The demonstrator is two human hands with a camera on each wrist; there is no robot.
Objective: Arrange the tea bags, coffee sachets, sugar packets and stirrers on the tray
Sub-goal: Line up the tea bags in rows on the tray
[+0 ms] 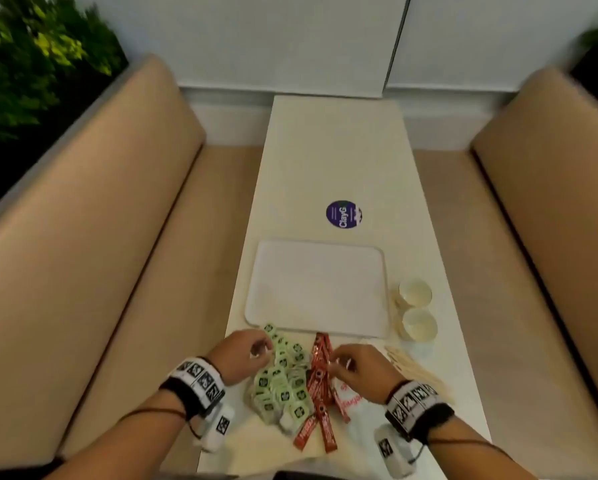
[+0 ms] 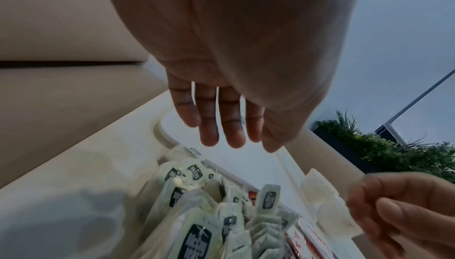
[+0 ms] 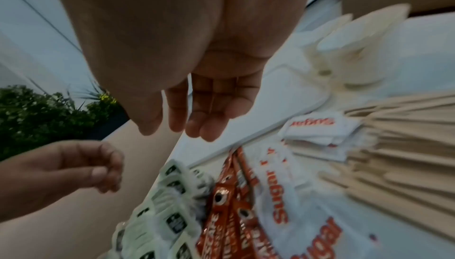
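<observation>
A white tray (image 1: 318, 289) lies bare on the narrow table. In front of it sits a heap of green-tagged tea bags (image 1: 283, 379) (image 2: 197, 224), then red coffee sachets (image 1: 320, 386) (image 3: 229, 214), white sugar packets (image 1: 351, 400) (image 3: 295, 205) and wooden stirrers (image 1: 415, 372) (image 3: 393, 156). My left hand (image 1: 261, 348) hovers over the far edge of the tea bags, its fingers (image 2: 221, 127) hanging loose and holding nothing. My right hand (image 1: 339, 363) hovers over the coffee sachets, and its relaxed fingers (image 3: 192, 127) are likewise empty.
Two paper cups (image 1: 415, 294) (image 1: 420, 325) stand right of the tray. A round purple sticker (image 1: 344, 214) is on the table beyond it. Beige benches (image 1: 117, 254) flank both long sides of the table, with green plants behind the left one.
</observation>
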